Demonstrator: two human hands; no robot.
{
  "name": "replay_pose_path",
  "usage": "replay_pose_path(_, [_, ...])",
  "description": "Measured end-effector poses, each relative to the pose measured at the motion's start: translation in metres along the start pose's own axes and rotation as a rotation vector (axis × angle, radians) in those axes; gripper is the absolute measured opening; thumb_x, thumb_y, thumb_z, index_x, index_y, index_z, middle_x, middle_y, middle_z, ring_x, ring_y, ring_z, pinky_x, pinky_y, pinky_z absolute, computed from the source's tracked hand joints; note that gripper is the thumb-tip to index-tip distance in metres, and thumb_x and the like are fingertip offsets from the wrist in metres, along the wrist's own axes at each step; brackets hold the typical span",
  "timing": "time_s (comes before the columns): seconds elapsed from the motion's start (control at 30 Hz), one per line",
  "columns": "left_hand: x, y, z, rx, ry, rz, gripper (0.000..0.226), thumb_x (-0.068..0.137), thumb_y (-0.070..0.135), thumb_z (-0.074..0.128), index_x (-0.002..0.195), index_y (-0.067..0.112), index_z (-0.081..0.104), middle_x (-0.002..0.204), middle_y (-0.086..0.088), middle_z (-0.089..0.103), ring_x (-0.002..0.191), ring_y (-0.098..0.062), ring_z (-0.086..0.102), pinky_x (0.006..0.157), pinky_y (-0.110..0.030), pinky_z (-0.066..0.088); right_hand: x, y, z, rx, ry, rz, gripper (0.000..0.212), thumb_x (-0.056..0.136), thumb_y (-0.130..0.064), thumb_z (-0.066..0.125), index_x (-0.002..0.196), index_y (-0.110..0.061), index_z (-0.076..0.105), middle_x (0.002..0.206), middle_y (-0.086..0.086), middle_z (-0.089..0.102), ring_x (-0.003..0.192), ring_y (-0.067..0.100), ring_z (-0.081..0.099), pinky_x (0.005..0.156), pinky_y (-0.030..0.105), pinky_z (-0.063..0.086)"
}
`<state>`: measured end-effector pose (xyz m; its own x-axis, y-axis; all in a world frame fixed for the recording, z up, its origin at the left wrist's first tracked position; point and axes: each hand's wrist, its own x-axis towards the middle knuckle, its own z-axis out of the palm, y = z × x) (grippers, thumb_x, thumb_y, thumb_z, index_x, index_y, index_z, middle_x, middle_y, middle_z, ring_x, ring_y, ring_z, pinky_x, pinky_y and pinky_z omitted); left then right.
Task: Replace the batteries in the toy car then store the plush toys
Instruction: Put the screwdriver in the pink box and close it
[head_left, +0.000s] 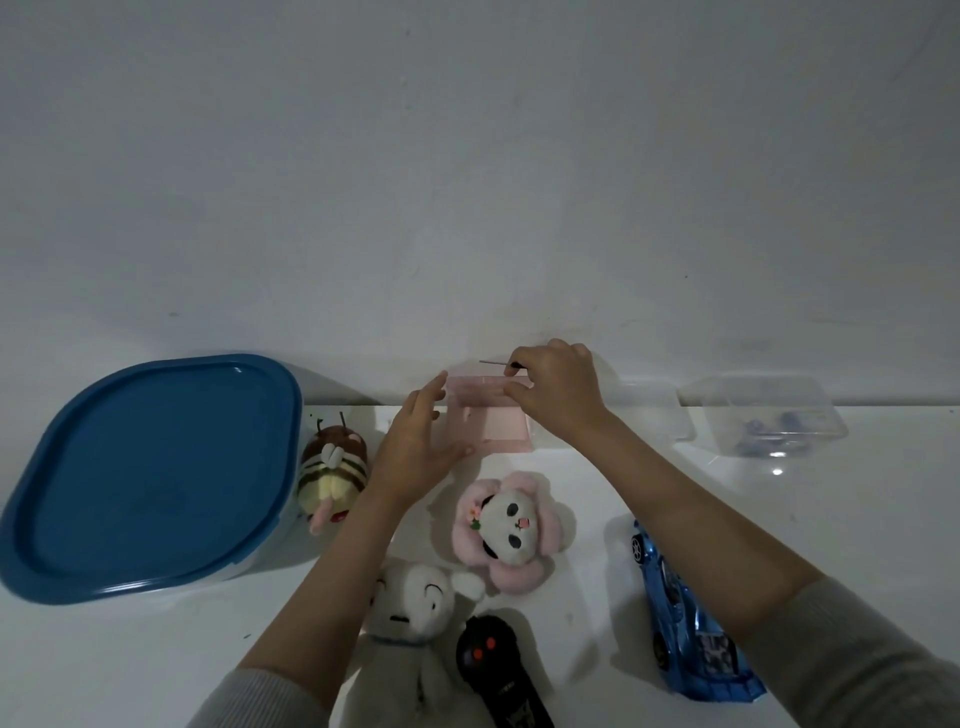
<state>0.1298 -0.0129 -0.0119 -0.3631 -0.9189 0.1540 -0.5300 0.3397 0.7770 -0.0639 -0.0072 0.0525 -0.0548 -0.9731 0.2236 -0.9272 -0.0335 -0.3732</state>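
At the counter's (675, 493) near edge lie a black remote (491, 660), a white plush (410, 623) and, toward the right, the blue car (675, 613). Mid-counter sits a pink flower plush (511, 527); a bee plush (332, 473) touches the blue-lidded tub (150, 478) at left. At the far edge, my left hand (415, 447) presses flat-fingered on a pink box (498, 415) while my right hand (558, 395) pinches a thin tool (493, 362) above it.
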Motion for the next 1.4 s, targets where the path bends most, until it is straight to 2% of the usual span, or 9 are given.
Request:
replay_pose_path(0.23, [0.001, -0.004, 0.005, 0.05, 0.049, 0.063, 0.092, 0.073, 0.019, 0.079, 0.146, 0.012, 0.024, 0.137, -0.008, 0.047, 0.117, -0.015, 0.05, 0.093, -0.031, 0.048, 0.002, 0.002, 0.003, 0.002, 0.036, -0.013, 0.017, 0.081, -0.03, 0.066, 0.089, -0.016, 0.07, 0.078, 0.005, 0.07, 0.085, 0.027, 0.058, 0.077, 0.033, 0.031])
replay_pose_path(0.4, [-0.002, -0.004, 0.008, 0.161, 0.065, 0.136, 0.095, 0.073, 0.022, 0.079, 0.147, 0.015, 0.02, 0.134, -0.009, 0.048, 0.111, -0.025, 0.055, 0.077, -0.039, 0.055, 0.003, 0.002, 0.002, -0.014, 0.038, -0.011, 0.016, 0.081, -0.028, 0.065, 0.09, -0.016, 0.07, 0.079, 0.004, 0.07, 0.088, 0.027, 0.058, 0.078, 0.034, 0.032])
replay_pose_path(0.57, [0.0, -0.007, 0.007, 0.25, 0.045, 0.124, 0.096, 0.075, 0.027, 0.077, 0.149, 0.02, 0.017, 0.119, -0.008, 0.053, 0.103, -0.024, 0.055, 0.067, -0.035, 0.052, 0.0, 0.002, 0.004, 0.003, 0.033, -0.022, 0.028, 0.079, -0.033, 0.066, 0.1, -0.015, 0.065, 0.088, 0.002, 0.07, 0.089, 0.026, 0.058, 0.081, 0.036, 0.034])
replay_pose_path(0.73, [0.003, -0.008, 0.005, 0.24, 0.013, 0.058, 0.105, 0.074, 0.028, 0.077, 0.148, 0.034, 0.002, 0.119, -0.006, 0.051, 0.104, -0.023, 0.051, 0.069, -0.04, 0.051, -0.022, 0.004, 0.004, 0.107, -0.073, -0.137, 0.028, 0.091, -0.027, 0.037, 0.103, -0.007, 0.052, 0.094, 0.006, 0.062, 0.083, 0.026, 0.052, 0.081, 0.044, 0.041])
replay_pose_path(0.83, [0.004, -0.008, 0.003, 0.224, 0.002, 0.044, 0.106, 0.074, 0.029, 0.076, 0.146, 0.04, -0.001, 0.12, -0.005, 0.05, 0.107, -0.023, 0.05, 0.071, -0.042, 0.052, -0.029, 0.009, 0.01, 0.021, -0.126, -0.161, 0.022, 0.09, -0.024, 0.043, 0.095, -0.011, 0.059, 0.094, 0.006, 0.058, 0.086, 0.025, 0.048, 0.08, 0.043, 0.041])
replay_pose_path(1.03, [0.003, -0.008, 0.001, 0.195, 0.012, 0.032, 0.107, 0.074, 0.027, 0.077, 0.145, 0.045, -0.001, 0.121, -0.005, 0.05, 0.11, -0.022, 0.052, 0.071, -0.042, 0.053, -0.026, -0.011, 0.02, -0.056, -0.035, -0.127, 0.022, 0.076, -0.017, 0.074, 0.093, -0.03, 0.075, 0.073, 0.003, 0.064, 0.081, 0.034, 0.054, 0.072, 0.038, 0.03])
replay_pose_path(1.17, [0.002, -0.008, 0.0, 0.187, 0.011, 0.025, 0.108, 0.074, 0.03, 0.077, 0.141, 0.051, -0.005, 0.12, -0.004, 0.051, 0.107, -0.021, 0.053, 0.073, -0.045, 0.053, -0.022, -0.017, 0.026, -0.158, -0.043, -0.108, 0.039, 0.059, -0.014, 0.086, 0.086, -0.04, 0.074, 0.057, -0.003, 0.061, 0.067, 0.032, 0.054, 0.061, 0.04, 0.041])
replay_pose_path(1.27, [0.002, -0.008, 0.0, 0.167, 0.011, 0.02, 0.107, 0.074, 0.033, 0.076, 0.141, 0.053, -0.004, 0.119, -0.003, 0.051, 0.107, -0.021, 0.053, 0.074, -0.045, 0.053, -0.024, -0.014, 0.03, -0.151, -0.002, -0.127, 0.022, 0.061, -0.021, 0.083, 0.079, -0.032, 0.076, 0.06, -0.002, 0.064, 0.067, 0.032, 0.057, 0.062, 0.04, 0.042])
replay_pose_path(1.4, [0.002, -0.01, 0.001, 0.161, 0.012, 0.033, 0.105, 0.074, 0.034, 0.076, 0.141, 0.056, -0.003, 0.119, -0.004, 0.052, 0.11, -0.021, 0.053, 0.077, -0.046, 0.053, -0.029, -0.005, 0.031, -0.01, 0.23, -0.12, 0.007, 0.075, -0.02, 0.062, 0.076, -0.019, 0.07, 0.072, 0.001, 0.06, 0.07, 0.025, 0.056, 0.068, 0.033, 0.035])
